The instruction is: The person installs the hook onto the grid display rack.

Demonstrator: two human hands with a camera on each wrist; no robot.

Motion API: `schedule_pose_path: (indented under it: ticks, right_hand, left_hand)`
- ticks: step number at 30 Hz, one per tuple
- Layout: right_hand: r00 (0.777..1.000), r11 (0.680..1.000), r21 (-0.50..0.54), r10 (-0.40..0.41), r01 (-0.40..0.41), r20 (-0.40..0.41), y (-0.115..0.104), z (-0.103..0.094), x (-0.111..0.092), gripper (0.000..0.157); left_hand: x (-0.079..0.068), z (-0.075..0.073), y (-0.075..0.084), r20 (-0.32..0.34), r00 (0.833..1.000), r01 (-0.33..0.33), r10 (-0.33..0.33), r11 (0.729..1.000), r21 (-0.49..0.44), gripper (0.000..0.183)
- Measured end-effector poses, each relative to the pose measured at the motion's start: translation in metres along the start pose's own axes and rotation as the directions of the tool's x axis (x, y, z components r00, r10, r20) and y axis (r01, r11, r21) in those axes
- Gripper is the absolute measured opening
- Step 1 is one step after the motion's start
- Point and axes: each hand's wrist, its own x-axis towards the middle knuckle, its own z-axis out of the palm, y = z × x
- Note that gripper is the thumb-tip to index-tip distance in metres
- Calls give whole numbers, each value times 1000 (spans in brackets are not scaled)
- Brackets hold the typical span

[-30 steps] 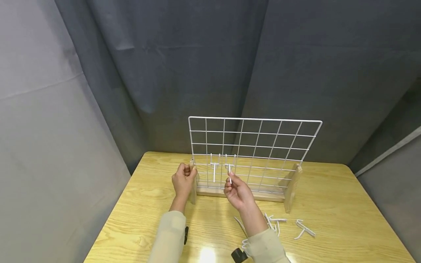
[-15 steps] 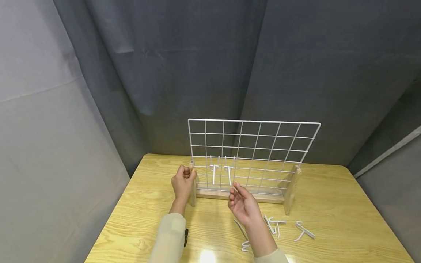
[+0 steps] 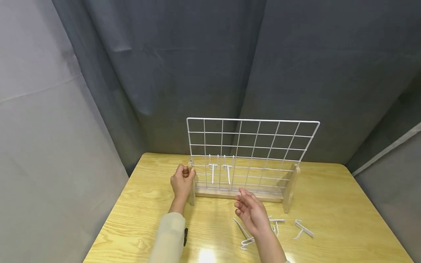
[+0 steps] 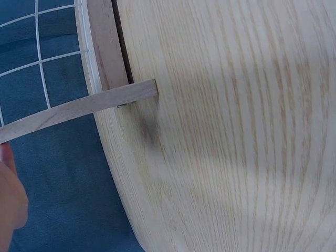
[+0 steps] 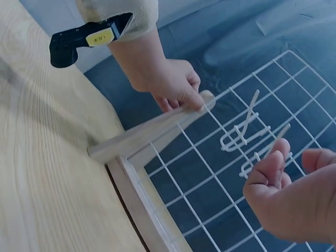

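My left hand (image 3: 182, 182) pinches the top of the left wooden side post (image 3: 192, 190) of a stand that holds a white wire grid (image 3: 260, 140) upright. Two white wire hooks hang side by side on the grid's lower left, a left hook (image 3: 213, 173) and a right hook (image 3: 228, 174), their prongs sticking out toward me. My right hand (image 3: 252, 212) is in front of the stand's base, low and right of the hooks, with loosely bent fingers and nothing held. In the right wrist view my right hand (image 5: 294, 194) overlaps the right hook.
Several loose white hooks lie on the wooden table (image 3: 141, 226) near my right forearm, among them one hook (image 3: 302, 229) farther right and one (image 3: 244, 235) left of the forearm. The right wooden post (image 3: 291, 190) stands beyond. Dark curtains (image 3: 184, 73) rise behind the table.
My right hand has let go of the right hook, which stays on the grid, and has drawn back down and to the right. My left hand keeps its hold on the post.
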Motion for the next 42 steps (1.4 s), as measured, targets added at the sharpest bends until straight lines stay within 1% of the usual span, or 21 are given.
schedule_pose_path:
  ticks: [3,5,8,11,14,18,22,23,27,29,31,35,38,39,41,42]
  right_hand:
    - [999,999,-43,-29,30,17,0,-5,-4,37]
    - [998,994,-92,-56,59,29,0,-8,-7,34]
    - [994,973,-201,-105,111,42,0,-13,-14,34]
    - [987,932,-325,-150,159,54,1,-19,-20,39]
    - [979,879,-432,-192,201,64,3,-27,-25,38]
    - [966,820,-514,-243,251,84,4,-37,-27,36]
    - [955,771,-569,-279,287,102,4,-46,-29,38]
    - [954,763,-579,-284,288,99,3,-49,-30,38]
    - [958,735,-626,-279,260,71,2,-63,-35,39]
    - [964,728,-648,-265,223,34,3,-71,-39,39]
    - [968,711,-676,-251,193,12,5,-79,-42,41]
    - [976,696,-705,-217,135,-28,11,-91,-45,42]
    - [979,681,-726,-199,98,-54,17,-97,-45,41]
    - [979,674,-734,-193,84,-65,20,-99,-45,40]
    - [979,649,-759,-186,55,-88,25,-102,-44,38]
    - [978,625,-780,-185,43,-94,27,-103,-45,36]
  left_hand:
    - [1,-1,2,8,1000,22,-22,1000,-8,14]
    - [1,-1,2,11,1000,29,-29,1000,-13,13]
    - [1,-2,2,13,999,29,-29,999,-15,13]
    - [0,-1,2,9,1000,28,-28,1000,-14,14]
    - [0,0,3,18,999,30,-30,999,-18,13]
    - [1,0,4,27,999,40,-40,999,-17,14]
    - [2,-2,5,16,999,53,-52,998,-16,14]
    - [2,-2,6,13,998,55,-54,998,-15,14]
    - [0,-1,6,20,999,49,-49,999,-9,14]
    - [-2,0,6,37,998,44,-44,999,-14,14]
    - [-2,1,6,47,998,36,-35,999,-23,14]
    - [0,2,7,35,999,19,-18,1000,-13,14]
    - [1,0,8,18,999,27,-27,1000,-9,14]
    - [1,-1,8,17,999,35,-35,999,-9,15]
    - [0,-2,9,17,999,48,-48,999,-7,15]
    - [-1,-2,9,16,998,55,-55,998,-4,15]
